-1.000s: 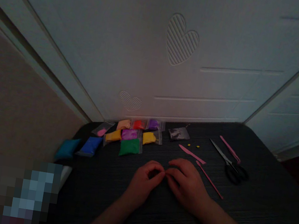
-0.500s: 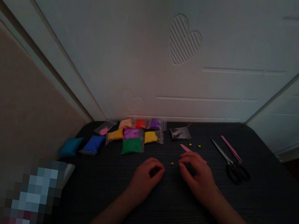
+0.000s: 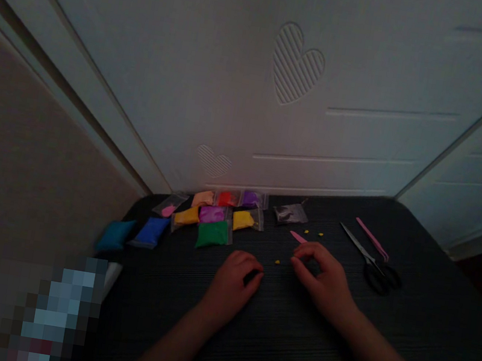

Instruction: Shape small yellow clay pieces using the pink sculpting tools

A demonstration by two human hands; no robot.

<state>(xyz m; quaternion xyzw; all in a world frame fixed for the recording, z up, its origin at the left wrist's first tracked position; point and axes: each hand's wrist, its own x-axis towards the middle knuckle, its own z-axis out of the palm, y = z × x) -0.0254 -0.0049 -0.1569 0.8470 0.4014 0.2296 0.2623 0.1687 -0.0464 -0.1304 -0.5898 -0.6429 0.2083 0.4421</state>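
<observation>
My left hand (image 3: 235, 280) rests over the dark table, fingers curled round to the thumb; whatever they hold, if anything, is hidden. Across from it, my right hand (image 3: 326, 279) has thumb and index tips together in a pinch, and I cannot make out anything between them. A tiny yellow piece (image 3: 277, 262) lies on the table between the two hands, touched by neither. Just beyond my right fingers, the pink pointed tool (image 3: 298, 237) shows only its tip; my hand covers the rest. Two more small yellow bits, one nearer (image 3: 306, 232) and one farther right (image 3: 321, 234), lie behind it.
Several bags of coloured clay, including a green bag (image 3: 213, 234) and a yellow bag (image 3: 244, 220), lie at the back left. A greyish packet (image 3: 291, 214) is behind the tool. Black-handled scissors (image 3: 369, 263) and pink tweezers (image 3: 371, 238) lie right. A white panel (image 3: 236, 94) stands behind the table.
My right hand has shifted slightly right and its wrist now covers a pink piece that showed beside it. My left hand has drawn back a little left. The yellow piece stays put.
</observation>
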